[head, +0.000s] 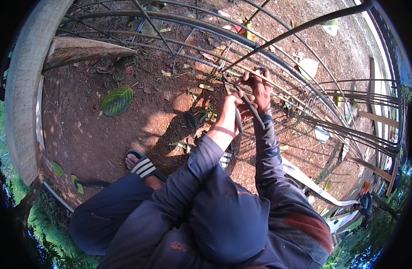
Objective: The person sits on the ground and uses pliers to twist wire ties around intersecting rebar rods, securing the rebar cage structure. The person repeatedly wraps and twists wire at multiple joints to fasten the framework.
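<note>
My left hand (pixel 226 109) grips a pair of long-handled metal pincers (pixel 248 101), their handles pointing back towards me. The pincers' jaws meet a crossing of bars in a steel rebar cage (pixel 199 60). Just right of the jaws, my right hand (pixel 262 92) is up against the lower bars, fingers curled. A small dark item, perhaps tie wire, shows at its fingertips; the bars partly cover these fingers, so its hold is not clear. A dark tuft of thin strands (pixel 191 120), possibly wire, lies on the soil below.
A thick timber post (pixel 26 90) with a wooden piece (pixel 88 50) jutting from it stands at left. Bent bars (pixel 357 134) of the cage spread to the right. A green leaf (pixel 117 100) lies on the soil near my sandalled foot (pixel 143 163). A pale strip (pixel 310 185) lies right.
</note>
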The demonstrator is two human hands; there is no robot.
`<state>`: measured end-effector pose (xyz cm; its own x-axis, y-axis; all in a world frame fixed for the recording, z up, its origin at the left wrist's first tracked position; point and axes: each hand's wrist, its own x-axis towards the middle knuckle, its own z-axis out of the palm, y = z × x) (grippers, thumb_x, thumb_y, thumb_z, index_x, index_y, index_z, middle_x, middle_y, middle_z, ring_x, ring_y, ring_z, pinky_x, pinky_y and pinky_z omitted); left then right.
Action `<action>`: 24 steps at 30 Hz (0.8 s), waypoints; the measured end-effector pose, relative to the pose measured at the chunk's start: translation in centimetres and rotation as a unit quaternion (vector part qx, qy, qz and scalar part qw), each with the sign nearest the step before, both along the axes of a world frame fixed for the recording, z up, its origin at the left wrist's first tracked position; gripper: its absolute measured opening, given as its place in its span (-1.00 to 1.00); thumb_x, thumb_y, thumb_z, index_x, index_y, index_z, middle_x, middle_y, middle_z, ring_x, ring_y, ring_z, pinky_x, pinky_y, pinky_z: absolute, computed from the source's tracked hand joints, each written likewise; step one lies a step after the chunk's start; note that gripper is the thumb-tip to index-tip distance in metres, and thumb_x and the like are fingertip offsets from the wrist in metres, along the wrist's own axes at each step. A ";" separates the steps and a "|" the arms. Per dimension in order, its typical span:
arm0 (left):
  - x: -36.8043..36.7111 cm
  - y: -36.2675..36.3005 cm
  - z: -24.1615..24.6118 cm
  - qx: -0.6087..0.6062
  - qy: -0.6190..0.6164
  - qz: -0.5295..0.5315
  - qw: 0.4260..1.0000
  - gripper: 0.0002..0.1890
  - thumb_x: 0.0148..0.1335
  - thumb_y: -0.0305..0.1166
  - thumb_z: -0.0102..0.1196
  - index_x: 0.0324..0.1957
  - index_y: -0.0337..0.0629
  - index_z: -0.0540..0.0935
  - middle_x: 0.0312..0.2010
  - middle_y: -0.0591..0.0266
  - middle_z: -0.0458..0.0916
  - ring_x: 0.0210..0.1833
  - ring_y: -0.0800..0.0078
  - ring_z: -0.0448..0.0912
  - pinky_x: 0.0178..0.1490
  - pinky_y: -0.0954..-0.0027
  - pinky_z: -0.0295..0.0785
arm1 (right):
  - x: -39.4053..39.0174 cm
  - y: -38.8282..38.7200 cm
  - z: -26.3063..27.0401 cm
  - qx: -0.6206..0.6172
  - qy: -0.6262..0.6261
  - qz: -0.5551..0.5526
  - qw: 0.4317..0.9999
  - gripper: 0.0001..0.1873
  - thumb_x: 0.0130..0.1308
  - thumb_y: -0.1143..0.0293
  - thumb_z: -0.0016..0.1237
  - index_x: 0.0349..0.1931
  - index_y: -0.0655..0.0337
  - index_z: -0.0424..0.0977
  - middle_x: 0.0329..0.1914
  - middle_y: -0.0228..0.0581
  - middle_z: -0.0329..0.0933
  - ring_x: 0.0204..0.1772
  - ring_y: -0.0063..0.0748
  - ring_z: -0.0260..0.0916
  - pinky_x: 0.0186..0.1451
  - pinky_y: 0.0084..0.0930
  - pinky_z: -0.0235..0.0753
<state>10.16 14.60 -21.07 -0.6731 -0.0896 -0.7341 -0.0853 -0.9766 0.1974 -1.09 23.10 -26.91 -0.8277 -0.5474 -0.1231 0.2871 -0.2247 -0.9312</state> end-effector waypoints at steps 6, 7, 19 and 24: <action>0.2 0.6 -0.2 0.033 -0.013 0.012 0.999 -0.80 0.19 -0.43 -0.12 -0.12 -0.16 0.41 -0.32 -0.04 0.64 -0.40 0.11 0.65 -0.31 0.06 0.63 | 0.1 -0.2 0.3 -0.013 0.006 -0.003 1.000 -0.84 0.56 0.43 -0.25 0.01 0.32 0.26 -0.21 -0.13 0.53 -0.09 -0.20 0.62 0.06 -0.32 0.66; 0.4 0.5 -0.4 0.040 -0.001 0.011 0.999 -0.83 0.25 -0.41 -0.12 -0.13 -0.18 0.40 -0.31 -0.06 0.63 -0.37 0.10 0.64 -0.29 0.03 0.62 | 0.1 -0.3 0.3 -0.016 0.003 -0.002 1.000 -0.84 0.56 0.44 -0.25 0.02 0.32 0.26 -0.20 -0.13 0.53 -0.09 -0.20 0.62 0.07 -0.32 0.66; 0.4 1.0 -1.6 0.134 0.015 -0.052 0.990 -0.59 0.34 0.02 0.21 -0.43 -0.02 0.42 -0.71 0.43 0.30 -0.70 0.46 0.31 -0.50 0.25 0.31 | -0.1 0.8 -1.5 0.130 0.109 -0.027 0.985 -0.79 0.53 0.41 -0.17 0.06 0.30 0.40 -0.17 -0.26 0.51 -0.17 -0.49 0.39 -0.03 -0.51 0.43; 1.4 1.0 -2.5 0.175 0.075 -0.051 0.980 -0.64 0.43 -0.04 0.09 -0.41 -0.01 0.40 -0.71 0.50 0.21 -0.71 0.55 0.23 -0.51 0.36 0.24 | 0.1 1.0 -1.6 0.081 0.105 -0.025 0.991 -0.72 0.58 0.39 -0.26 0.15 0.38 0.28 -0.21 -0.24 0.53 -0.14 -0.44 0.47 0.00 -0.49 0.49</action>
